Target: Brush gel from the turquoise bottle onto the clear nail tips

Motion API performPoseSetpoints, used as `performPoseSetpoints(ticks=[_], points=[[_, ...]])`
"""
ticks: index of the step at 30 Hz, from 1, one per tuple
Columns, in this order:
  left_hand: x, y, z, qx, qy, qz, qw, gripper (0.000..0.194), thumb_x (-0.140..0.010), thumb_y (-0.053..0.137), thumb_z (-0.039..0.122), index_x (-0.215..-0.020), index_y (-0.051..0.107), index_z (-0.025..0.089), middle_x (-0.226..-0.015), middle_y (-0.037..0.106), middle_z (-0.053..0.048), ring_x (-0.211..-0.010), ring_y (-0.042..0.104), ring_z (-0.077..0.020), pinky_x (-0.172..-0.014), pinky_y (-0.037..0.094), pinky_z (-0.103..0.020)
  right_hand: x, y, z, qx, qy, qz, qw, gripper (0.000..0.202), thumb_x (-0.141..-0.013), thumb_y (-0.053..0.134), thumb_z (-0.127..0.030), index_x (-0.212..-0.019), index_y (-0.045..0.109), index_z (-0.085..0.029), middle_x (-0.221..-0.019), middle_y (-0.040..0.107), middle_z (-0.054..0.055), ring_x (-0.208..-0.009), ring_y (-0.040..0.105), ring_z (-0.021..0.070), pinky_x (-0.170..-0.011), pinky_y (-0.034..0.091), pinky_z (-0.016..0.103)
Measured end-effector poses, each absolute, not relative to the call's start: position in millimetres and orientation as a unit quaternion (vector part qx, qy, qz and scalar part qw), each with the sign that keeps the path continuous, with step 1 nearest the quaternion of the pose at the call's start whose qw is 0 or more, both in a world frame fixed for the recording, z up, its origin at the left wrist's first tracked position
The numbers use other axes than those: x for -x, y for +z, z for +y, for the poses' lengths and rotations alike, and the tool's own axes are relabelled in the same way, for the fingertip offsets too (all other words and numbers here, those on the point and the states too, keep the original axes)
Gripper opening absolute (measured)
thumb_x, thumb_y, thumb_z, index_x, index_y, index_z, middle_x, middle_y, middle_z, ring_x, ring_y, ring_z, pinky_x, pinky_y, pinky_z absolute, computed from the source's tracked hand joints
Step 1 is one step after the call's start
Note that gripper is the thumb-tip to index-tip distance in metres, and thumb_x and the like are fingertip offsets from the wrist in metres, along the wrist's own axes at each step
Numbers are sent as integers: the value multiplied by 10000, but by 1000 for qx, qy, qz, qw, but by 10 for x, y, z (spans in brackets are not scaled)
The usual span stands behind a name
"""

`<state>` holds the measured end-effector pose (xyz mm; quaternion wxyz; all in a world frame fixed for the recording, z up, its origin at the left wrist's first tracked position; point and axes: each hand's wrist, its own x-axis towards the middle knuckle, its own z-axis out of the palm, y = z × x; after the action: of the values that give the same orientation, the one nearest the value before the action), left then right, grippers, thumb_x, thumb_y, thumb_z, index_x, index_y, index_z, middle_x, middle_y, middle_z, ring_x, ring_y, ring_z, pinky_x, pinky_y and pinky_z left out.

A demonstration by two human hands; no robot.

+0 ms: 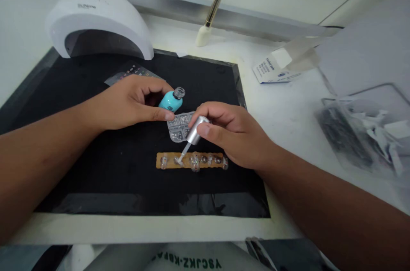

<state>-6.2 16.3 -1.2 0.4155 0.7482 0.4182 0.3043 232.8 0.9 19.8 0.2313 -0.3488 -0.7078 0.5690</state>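
My left hand (141,99) grips a turquoise nail polish bottle (171,100), tilted, with its cap off and its neck showing. Between the thumb and fingers of my right hand (224,130) is the silver-capped polish brush (196,131), pointing down and to the left. Its tip meets or hovers just over a small piece on the tan strip (169,155); which of the two I cannot tell. Several decorated nail tips (194,161) sit along that strip. Behind the brush lies a clear compartment case (176,133) of tiny gems, partly covered by my right hand.
A white nail lamp (102,15) stands at the back left of the black mat (96,168). Beyond the mat are a cream bottle with a gold cap (205,34) and an open carton (275,66). A sticker sheet (128,70) lies behind my left hand. A clear bin (361,134) is at right.
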Motion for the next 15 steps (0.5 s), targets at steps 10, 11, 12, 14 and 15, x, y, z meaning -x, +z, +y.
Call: performPoseSetpoints(ticks=[10, 11, 12, 14, 15], points=[[57, -20, 155, -743, 316, 410, 424, 264, -739, 795, 411, -917, 732, 225, -739, 619, -4, -666, 545, -153, -552, 395, -243, -2293, 213, 1, 364, 562, -705, 233, 205, -871, 610, -356, -802, 615, -162, -638, 548, -18, -565, 482, 86, -522, 358, 225], [58, -19, 153, -743, 319, 408, 425, 258, -739, 796, 400, -917, 732, 223, -744, 624, -4, -670, 548, -153, -556, 401, -242, -2291, 214, -1, 365, 561, -705, 233, 206, -869, 610, -357, -800, 615, -162, -636, 547, -18, -564, 480, 86, -519, 354, 225], [58, -19, 152, -742, 320, 407, 425, 253, -740, 797, 390, -918, 733, 221, -750, 629, -5, -675, 551, -152, -559, 406, -242, -2289, 215, -2, 367, 561, -705, 231, 210, -867, 611, -361, -797, 615, -162, -633, 545, -17, -565, 478, 87, -515, 350, 224], [57, -17, 150, -741, 322, 406, 426, 248, -742, 797, 376, -922, 733, 218, -765, 638, -6, -682, 556, -150, -568, 416, -241, -2287, 217, -2, 374, 559, -704, 228, 219, -863, 612, -371, -793, 615, -164, -630, 543, -14, -570, 479, 92, -507, 348, 222], [57, -16, 150, -741, 321, 406, 427, 248, -742, 797, 374, -923, 732, 217, -772, 642, -6, -683, 556, -148, -574, 422, -241, -2287, 218, -2, 376, 558, -703, 228, 223, -860, 616, -377, -793, 616, -164, -629, 542, -13, -571, 481, 94, -504, 348, 221]])
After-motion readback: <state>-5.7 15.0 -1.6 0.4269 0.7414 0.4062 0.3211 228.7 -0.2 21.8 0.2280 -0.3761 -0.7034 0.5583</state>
